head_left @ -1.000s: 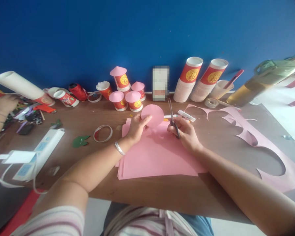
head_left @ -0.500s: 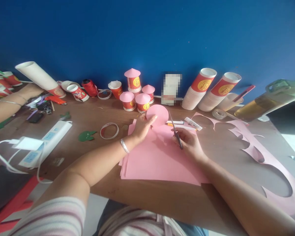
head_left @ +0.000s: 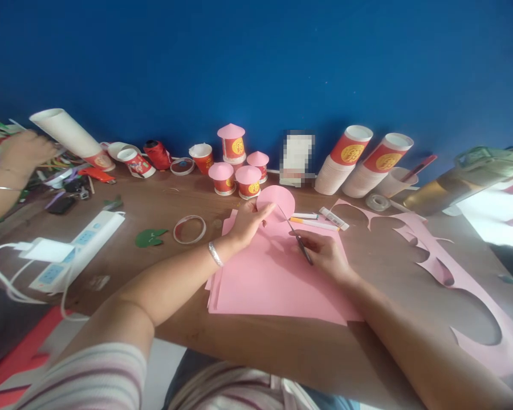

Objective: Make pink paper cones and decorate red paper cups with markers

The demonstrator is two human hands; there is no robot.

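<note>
A round pink paper disc (head_left: 277, 198) is pinched between the thumb and fingers of my left hand (head_left: 248, 223), held up over a stack of pink paper sheets (head_left: 265, 285). My right hand (head_left: 325, 254) grips a pair of scissors (head_left: 302, 248) by the handles. Their blades reach across the lower right of the disc, toward its middle. Behind the disc stand several red paper cups with pink cone tops (head_left: 248, 176). A glue stick (head_left: 334, 218) and some pens (head_left: 314, 222) lie at the stack's far right corner.
Two tall stacks of paper cups (head_left: 354, 151) lean near the blue wall. Cut pink paper scraps (head_left: 483, 296) lie on the right. A roll of tape (head_left: 378, 202), a bottle (head_left: 448, 173) and a power strip (head_left: 79, 250) are around. A co-worker's hand (head_left: 28, 147) is at far left.
The scissors have moved left from the disc's right edge, and their blades now overlap the disc. The co-worker's hand at the left has lifted into view.
</note>
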